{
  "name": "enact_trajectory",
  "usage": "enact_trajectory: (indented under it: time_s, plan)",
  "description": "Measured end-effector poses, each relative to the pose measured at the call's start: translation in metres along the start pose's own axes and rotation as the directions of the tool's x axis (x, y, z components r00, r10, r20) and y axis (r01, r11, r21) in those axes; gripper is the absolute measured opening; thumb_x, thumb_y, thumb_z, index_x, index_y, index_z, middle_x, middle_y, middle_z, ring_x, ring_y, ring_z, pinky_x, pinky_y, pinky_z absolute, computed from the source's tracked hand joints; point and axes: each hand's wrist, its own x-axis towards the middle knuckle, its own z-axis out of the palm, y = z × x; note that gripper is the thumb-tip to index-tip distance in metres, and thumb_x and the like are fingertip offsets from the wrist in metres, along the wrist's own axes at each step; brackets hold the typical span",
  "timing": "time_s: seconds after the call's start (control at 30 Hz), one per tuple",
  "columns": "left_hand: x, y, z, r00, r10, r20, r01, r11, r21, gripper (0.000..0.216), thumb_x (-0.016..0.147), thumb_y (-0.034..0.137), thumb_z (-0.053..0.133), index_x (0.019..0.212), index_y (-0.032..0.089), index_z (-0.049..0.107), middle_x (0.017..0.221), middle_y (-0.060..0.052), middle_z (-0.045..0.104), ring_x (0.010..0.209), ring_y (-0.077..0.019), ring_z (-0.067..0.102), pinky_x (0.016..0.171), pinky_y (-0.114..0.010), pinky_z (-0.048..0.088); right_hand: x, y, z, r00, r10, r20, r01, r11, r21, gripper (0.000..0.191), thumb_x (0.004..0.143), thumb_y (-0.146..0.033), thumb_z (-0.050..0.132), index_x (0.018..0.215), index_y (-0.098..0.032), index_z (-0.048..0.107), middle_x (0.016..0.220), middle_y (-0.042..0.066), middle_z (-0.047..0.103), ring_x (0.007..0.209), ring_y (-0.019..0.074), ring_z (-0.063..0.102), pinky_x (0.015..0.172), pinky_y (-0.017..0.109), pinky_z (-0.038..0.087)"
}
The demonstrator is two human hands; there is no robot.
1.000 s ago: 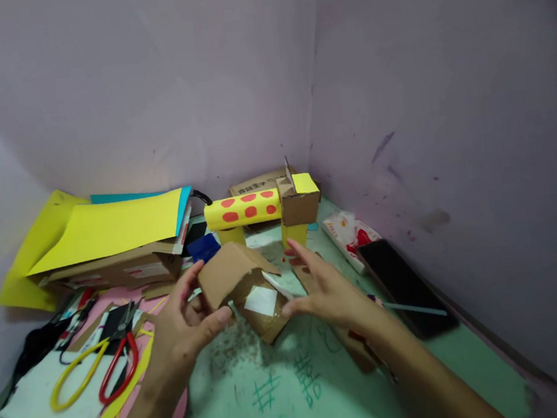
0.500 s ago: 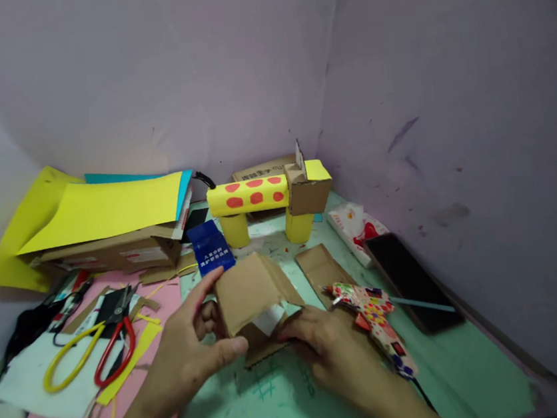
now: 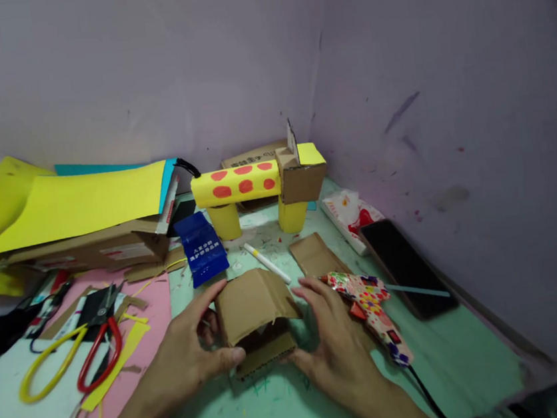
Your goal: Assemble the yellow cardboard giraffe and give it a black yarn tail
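A small folded cardboard box (image 3: 251, 299) with an open front sits low over the green table in the middle of the head view. My left hand (image 3: 188, 350) grips its left side, thumb at the front edge and fingers along the back left. On the other side, my right hand (image 3: 337, 346) is spread, its thumb at the lower flap's right corner and its fingers apart from the upper panel. Just right of that hand lies a flower-patterned hot glue gun (image 3: 370, 306) with a pale glue stick in its rear.
A yellow cardboard figure with red spots (image 3: 235, 184) stands behind. Scissors (image 3: 93, 344) lie on pink paper at left. A blue packet (image 3: 202, 248), a white marker (image 3: 267, 262), a cardboard strip (image 3: 316, 251) and a phone (image 3: 408, 268) surround the hands.
My right hand has come away from inside the box's front and spread out at its right side. The white piece in the opening has dropped from sight. The view has shifted slightly.
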Motion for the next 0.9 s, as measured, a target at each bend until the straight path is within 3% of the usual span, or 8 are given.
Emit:
enact_trajectory:
  time_s: [0.1, 0.2, 0.33, 0.5, 0.63, 0.8, 0.9]
  plan:
    - [-0.001, -0.003, -0.001, 0.998, 0.028, 0.055, -0.030, 0.999, 0.019, 0.084, 0.060, 0.048, 0.074, 0.134, 0.025, 0.041, 0.122, -0.006, 0.058, 0.098, -0.0273, 0.057, 0.079, -0.035, 0.048, 0.011, 0.005, 0.000, 0.982, -0.055, 0.179, 0.040, 0.996, 0.085, 0.108, 0.062, -0.023, 0.078, 0.144, -0.023, 0.008, 0.151, 0.018, 0.017, 0.138, 0.0335, 0.021, 0.105, 0.053, 0.032]
    - [0.000, -0.004, 0.000, 0.996, 0.054, 0.071, -0.057, 0.998, 0.029, 0.080, 0.061, 0.043, 0.075, 0.132, 0.027, 0.044, 0.123, -0.006, 0.056, 0.095, -0.0249, 0.057, 0.077, -0.032, 0.047, 0.022, 0.006, 0.001, 0.950, -0.094, 0.297, 0.042, 0.983, 0.177, 0.121, 0.062, -0.026, 0.080, 0.145, -0.027, -0.008, 0.153, 0.016, 0.011, 0.140, 0.0322, 0.016, 0.108, 0.053, 0.026]
    - [0.002, -0.004, 0.001, 0.998, 0.033, 0.061, -0.034, 0.999, 0.028, 0.081, 0.060, 0.040, 0.075, 0.133, 0.025, 0.044, 0.113, -0.005, 0.060, 0.085, -0.0214, 0.056, 0.072, -0.030, 0.047, 0.034, 0.004, 0.007, 0.924, -0.084, 0.374, -0.046, 0.944, 0.326, 0.133, 0.053, -0.032, 0.085, 0.146, -0.023, -0.010, 0.152, 0.018, 0.016, 0.138, 0.0347, 0.021, 0.109, 0.053, 0.023]
    - [0.004, -0.004, 0.002, 0.998, 0.012, 0.066, -0.013, 1.000, 0.007, 0.081, 0.064, 0.046, 0.071, 0.135, 0.022, 0.041, 0.103, -0.005, 0.061, 0.079, -0.0197, 0.055, 0.069, -0.029, 0.046, 0.044, 0.007, 0.019, 0.909, -0.083, 0.409, -0.140, 0.863, 0.485, 0.138, 0.048, -0.032, 0.087, 0.146, -0.025, -0.010, 0.148, 0.016, 0.024, 0.133, 0.0314, 0.032, 0.108, 0.049, 0.027]
    - [0.003, -0.002, 0.000, 0.995, -0.019, 0.099, 0.025, 0.998, -0.052, 0.080, 0.068, 0.045, 0.069, 0.136, 0.020, 0.037, 0.102, -0.006, 0.061, 0.088, -0.0237, 0.058, 0.073, -0.032, 0.047, 0.051, 0.009, 0.023, 0.912, -0.105, 0.396, -0.155, 0.806, 0.571, 0.135, 0.047, -0.034, 0.088, 0.146, -0.025, -0.004, 0.147, 0.015, 0.028, 0.131, 0.0316, 0.035, 0.107, 0.048, 0.030]
    - [0.000, -0.002, -0.005, 0.982, -0.026, 0.186, 0.077, 0.960, -0.270, 0.087, 0.071, 0.039, 0.067, 0.140, 0.019, 0.018, 0.107, -0.010, 0.060, 0.102, -0.0269, 0.058, 0.084, -0.038, 0.048, 0.059, 0.005, 0.025, 0.901, -0.105, 0.420, -0.185, 0.784, 0.592, 0.132, 0.046, -0.032, 0.088, 0.146, -0.025, 0.003, 0.148, 0.015, 0.026, 0.133, 0.0316, 0.032, 0.107, 0.048, 0.029]
    - [-0.001, -0.002, -0.008, 0.977, -0.069, 0.200, 0.123, 0.955, -0.269, 0.083, 0.072, 0.035, 0.067, 0.139, 0.019, 0.020, 0.118, -0.012, 0.055, 0.105, -0.0259, 0.057, 0.088, -0.039, 0.047, 0.061, 0.004, 0.027, 0.899, -0.104, 0.425, -0.183, 0.792, 0.582, 0.132, 0.046, -0.031, 0.088, 0.146, -0.026, 0.003, 0.148, 0.015, 0.027, 0.134, 0.0315, 0.031, 0.108, 0.050, 0.026]
